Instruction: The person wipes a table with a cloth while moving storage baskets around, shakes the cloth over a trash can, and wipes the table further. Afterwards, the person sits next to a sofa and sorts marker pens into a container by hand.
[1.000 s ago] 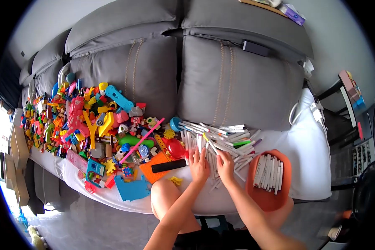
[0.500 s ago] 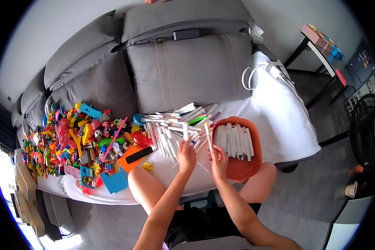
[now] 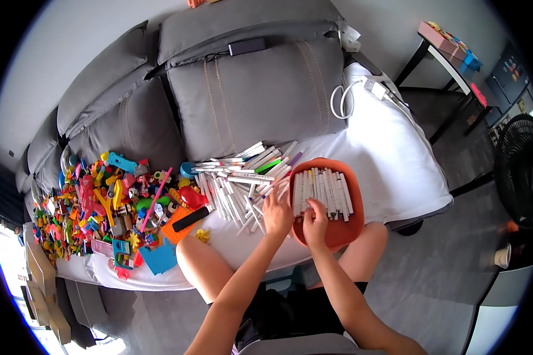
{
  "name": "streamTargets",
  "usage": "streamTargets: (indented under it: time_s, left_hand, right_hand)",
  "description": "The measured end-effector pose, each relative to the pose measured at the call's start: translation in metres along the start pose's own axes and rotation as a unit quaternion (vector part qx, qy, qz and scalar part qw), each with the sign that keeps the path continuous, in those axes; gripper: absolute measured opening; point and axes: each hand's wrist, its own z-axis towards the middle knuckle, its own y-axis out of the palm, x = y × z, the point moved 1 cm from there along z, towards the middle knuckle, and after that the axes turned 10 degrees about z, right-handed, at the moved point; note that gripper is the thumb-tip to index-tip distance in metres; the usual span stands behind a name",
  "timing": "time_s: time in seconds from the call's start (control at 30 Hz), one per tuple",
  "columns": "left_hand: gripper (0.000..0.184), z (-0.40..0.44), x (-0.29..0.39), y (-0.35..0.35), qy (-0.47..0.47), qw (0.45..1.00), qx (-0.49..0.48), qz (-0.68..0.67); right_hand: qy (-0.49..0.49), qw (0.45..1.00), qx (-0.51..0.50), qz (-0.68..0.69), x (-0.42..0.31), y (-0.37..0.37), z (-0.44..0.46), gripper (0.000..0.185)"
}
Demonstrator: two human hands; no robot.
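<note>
An orange-red plastic tub [image 3: 356, 204] stands between my knees, with a row of white markers [image 3: 331, 192] lying side by side in it. My right hand [image 3: 315, 223] is over the tub's left part, its fingers closed at the lower end of a white marker [image 3: 305, 186] at the row's left side. To the tub's left, my left hand [image 3: 277, 214] reaches with fingers stretched out to the edge of a loose pile of markers [image 3: 228, 192]. Its fingertips are partly hidden, and no marker shows clearly held in it.
A heap of mixed small toys [image 3: 100, 201] covers the sofa's left part. A black bar-shaped object [image 3: 190, 219], an orange sheet [image 3: 173, 229] and a blue sheet [image 3: 159, 259] lie by my left knee. A white cable [image 3: 344, 102] rests on the right side.
My right hand has lowered its marker into the tub's left side. My left hand has moved right and down to the pile; the upright marker it held no longer shows in it.
</note>
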Motion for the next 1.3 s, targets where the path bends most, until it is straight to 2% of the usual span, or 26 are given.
streamTargets:
  time_s: [0.03, 0.07, 0.13, 0.17, 0.23, 0.27, 0.4, 0.5, 0.53, 0.63, 0.73, 0.83, 0.87, 0.9, 0.97, 1.0, 1.1, 1.13, 1.2, 1.23, 1.3]
  left_hand:
    - [0.036, -0.004, -0.014, -0.007, 0.008, 0.999, 0.030, -0.033]
    - [0.031, -0.011, -0.027, -0.015, 0.003, 0.996, 0.076, -0.044]
    - [0.025, -0.031, -0.063, -0.017, -0.073, 0.996, 0.022, -0.045]
    - [0.024, -0.041, -0.078, -0.017, -0.100, 0.994, 0.005, -0.044]
    - [0.022, -0.058, -0.098, -0.021, -0.122, 0.991, -0.007, -0.047]
    - [0.021, -0.065, -0.107, -0.022, -0.131, 0.990, -0.013, -0.049]
    - [0.022, -0.075, -0.119, -0.020, -0.108, 0.992, -0.006, -0.059]
    - [0.019, -0.075, -0.125, -0.011, -0.079, 0.993, -0.060, -0.061]
    - [0.017, -0.074, -0.126, -0.010, -0.087, 0.993, -0.057, -0.057]
    - [0.014, -0.073, -0.125, -0.014, -0.104, 0.984, -0.144, -0.007]
    - [0.015, -0.079, -0.132, -0.017, -0.073, 0.990, -0.123, -0.007]
    - [0.018, -0.088, -0.132, -0.024, -0.128, 0.986, -0.057, -0.088]
    - [0.020, -0.090, -0.130, -0.022, -0.127, 0.986, -0.013, -0.110]
    - [0.021, -0.085, -0.119, -0.026, -0.132, 0.982, -0.015, -0.137]
    - [0.023, -0.065, -0.085, -0.044, -0.141, 0.971, -0.021, -0.191]
    - [0.025, -0.053, -0.067, -0.043, -0.117, 0.972, -0.005, -0.205]
    - [0.027, -0.013, -0.008, -0.035, -0.058, 0.972, -0.010, -0.230]
    - [0.028, -0.002, 0.005, -0.021, -0.050, 0.973, -0.038, -0.221]
    - [0.030, 0.010, 0.028, -0.002, -0.065, 0.972, -0.100, -0.204]
    - [0.030, 0.014, 0.035, 0.002, -0.022, 0.985, -0.067, -0.158]
    - [0.027, 0.015, 0.041, 0.001, -0.015, 0.989, -0.021, -0.147]
  right_hand:
    - [-0.026, 1.000, -0.009, 0.007, -0.012, 0.008, -0.001, 0.023]
    - [0.003, 0.998, -0.051, 0.037, -0.017, 0.018, -0.007, 0.023]
    - [0.052, 0.985, -0.132, 0.102, -0.020, 0.046, -0.022, 0.022]
    - [-0.002, 0.981, -0.185, 0.053, -0.009, 0.062, -0.031, 0.022]
    - [-0.024, 0.957, -0.249, -0.148, -0.018, 0.080, -0.045, 0.021]
    - [0.033, 0.941, -0.277, -0.194, -0.014, 0.089, -0.052, 0.021]
    - [0.074, 0.897, -0.319, -0.297, 0.010, 0.100, -0.067, 0.013]
    - [0.027, 0.919, -0.292, -0.263, 0.020, 0.096, -0.074, 0.009]
    - [0.013, 0.930, -0.275, -0.242, 0.020, 0.094, -0.073, 0.014]
    - [0.026, 0.945, -0.277, -0.170, 0.016, 0.093, -0.066, 0.018]
    - [0.008, 0.970, -0.238, -0.057, -0.001, 0.087, -0.061, 0.021]
    - [0.118, 0.974, -0.191, 0.035, -0.026, 0.068, -0.049, 0.021]
    - [0.144, 0.974, -0.148, 0.098, -0.035, 0.060, -0.043, 0.017]
    - [0.176, 0.966, -0.122, 0.145, -0.034, 0.051, -0.039, 0.017]
    - [0.158, 0.975, -0.080, 0.137, -0.016, 0.030, -0.031, 0.026]
    - [0.158, 0.980, -0.061, 0.106, -0.007, 0.019, -0.026, 0.032]
    - [0.121, 0.992, -0.027, 0.003, 0.018, -0.014, -0.007, 0.032]
    - [0.171, 0.984, -0.043, 0.003, 0.024, -0.024, 0.000, 0.031]
    - [0.121, 0.991, -0.046, -0.030, 0.031, -0.036, 0.013, 0.030]
    - [0.096, 0.993, -0.049, -0.046, 0.031, -0.039, 0.019, 0.029]
    - [0.063, 0.995, -0.028, -0.072, 0.021, -0.046, 0.022, 0.028]
